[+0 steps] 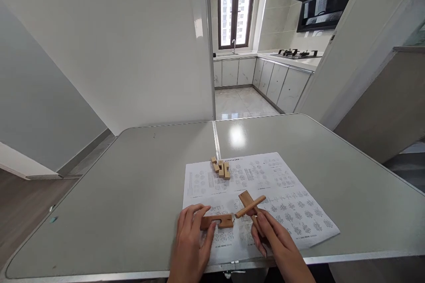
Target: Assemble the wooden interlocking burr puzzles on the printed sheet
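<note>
My left hand (194, 239) lies at the near edge of a printed instruction sheet (299, 203), its thumb and fingers around a notched flat wooden puzzle piece (226, 221). That piece rests on the paper with its cut-out facing me. Just to its right, my right hand (274, 234) is closed on wooden puzzle pieces: a flat piece (245, 196) pointing up and left, with a thin wooden stick (254, 206) crossing over it. The stick's lower left end is close to the left-hand piece. My right palm and fingers partly hide the held pieces.
Several small light wooden blocks (221, 170) with notches sit together at the sheet's far edge. The grey-green folding table (133, 194) has a metal seam (215, 135) down its middle and a latch (234, 272) at its front edge. Beyond it is a kitchen doorway.
</note>
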The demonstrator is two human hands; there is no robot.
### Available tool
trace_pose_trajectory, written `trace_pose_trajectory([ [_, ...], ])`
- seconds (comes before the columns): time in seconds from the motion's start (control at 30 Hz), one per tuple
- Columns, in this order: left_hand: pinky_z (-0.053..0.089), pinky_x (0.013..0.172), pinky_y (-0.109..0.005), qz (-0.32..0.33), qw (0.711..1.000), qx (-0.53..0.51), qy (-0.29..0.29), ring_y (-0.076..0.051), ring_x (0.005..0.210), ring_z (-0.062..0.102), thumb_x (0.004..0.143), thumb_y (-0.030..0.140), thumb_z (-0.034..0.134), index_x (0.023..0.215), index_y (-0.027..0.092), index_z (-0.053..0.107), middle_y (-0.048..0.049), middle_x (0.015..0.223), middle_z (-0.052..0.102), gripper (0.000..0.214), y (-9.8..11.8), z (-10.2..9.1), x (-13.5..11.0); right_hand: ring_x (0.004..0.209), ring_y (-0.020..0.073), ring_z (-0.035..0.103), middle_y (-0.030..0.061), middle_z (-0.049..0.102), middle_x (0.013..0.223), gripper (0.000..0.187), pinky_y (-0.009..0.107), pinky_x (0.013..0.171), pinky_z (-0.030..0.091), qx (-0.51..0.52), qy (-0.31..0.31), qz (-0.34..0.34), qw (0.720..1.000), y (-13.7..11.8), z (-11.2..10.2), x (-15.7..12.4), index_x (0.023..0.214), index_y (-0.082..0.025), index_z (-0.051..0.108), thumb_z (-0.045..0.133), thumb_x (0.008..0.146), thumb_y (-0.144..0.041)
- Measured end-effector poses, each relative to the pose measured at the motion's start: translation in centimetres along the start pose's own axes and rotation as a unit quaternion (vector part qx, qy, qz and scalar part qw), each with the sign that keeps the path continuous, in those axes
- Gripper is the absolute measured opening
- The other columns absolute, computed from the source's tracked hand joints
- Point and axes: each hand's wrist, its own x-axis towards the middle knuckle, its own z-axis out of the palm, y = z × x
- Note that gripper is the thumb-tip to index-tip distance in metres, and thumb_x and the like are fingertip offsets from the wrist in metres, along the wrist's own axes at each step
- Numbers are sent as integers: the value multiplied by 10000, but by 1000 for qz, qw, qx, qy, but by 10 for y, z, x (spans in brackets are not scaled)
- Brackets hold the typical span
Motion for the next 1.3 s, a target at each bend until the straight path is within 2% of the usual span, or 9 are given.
trace_pose_trajectory([
  [0.13,573,964,-491,2,1000,14,-22,-305,1190,596,992,318,612,1174,246,685,-107,1243,636,209,-9,2,2,562,134,411,-20,532,650,542,279,575,398,19,8,-10,1000,2,-4,8,1025,-200,658,611,908,-726],
  [0.37,572,953,-450,2,998,-26,-51,-291,1166,598,966,313,659,1025,242,682,-86,1176,666,95,-6,-4,5,566,143,438,-21,546,646,547,282,566,411,13,-1,-47,999,13,-7,9,1073,-190,646,583,932,-714],
  [0.53,587,873,-414,4,996,-67,-63,-283,1049,627,973,329,653,997,238,678,-76,984,708,97,-1,-9,7,570,145,450,-19,557,657,547,285,573,416,-1,-11,-53,999,13,-8,12,1067,-190,643,554,946,-716],
  [0.67,584,829,-377,5,992,-104,-74,-267,967,653,997,364,611,967,241,689,-74,946,710,149,5,-14,8,572,148,477,-13,586,679,538,290,592,437,7,-27,-47,999,12,-10,14,1071,-196,639,568,939,-713],
  [0.77,583,801,-325,-38,981,-165,-96,-229,886,690,1006,408,589,962,238,679,-64,952,725,198,9,-19,10,575,151,484,-14,589,670,543,290,600,443,10,-42,-35,998,11,-12,16,1055,-199,640,580,925,-723],
  [0.87,578,804,-306,-100,963,-222,-118,-214,827,715,964,475,644,965,231,677,-48,907,743,246,12,-21,12,584,151,476,-21,579,670,538,289,617,436,16,-44,-32,998,10,-12,16,1061,-200,629,568,935,-719],
  [1.03,566,765,-291,-195,935,-288,-69,-231,831,719,836,565,758,949,217,656,-41,864,736,380,20,-23,18,574,155,487,-18,581,675,576,298,617,433,9,-27,-35,999,7,-9,15,1054,-196,638,556,921,-751],
  [1.2,553,736,-283,-203,918,-330,-80,-234,845,684,768,577,810,873,189,684,-65,866,707,420,25,-23,31,582,158,509,-6,596,679,575,300,612,456,2,-40,-38,998,6,-10,15,1068,-186,643,568,924,-738],
  [1.3,539,690,-275,-220,895,-384,-58,-210,773,663,717,594,844,803,177,678,-46,811,672,457,25,-20,38,579,151,495,-12,590,672,555,292,605,450,2,-45,-38,998,7,-11,15,1062,-189,637,559,939,-724],
])
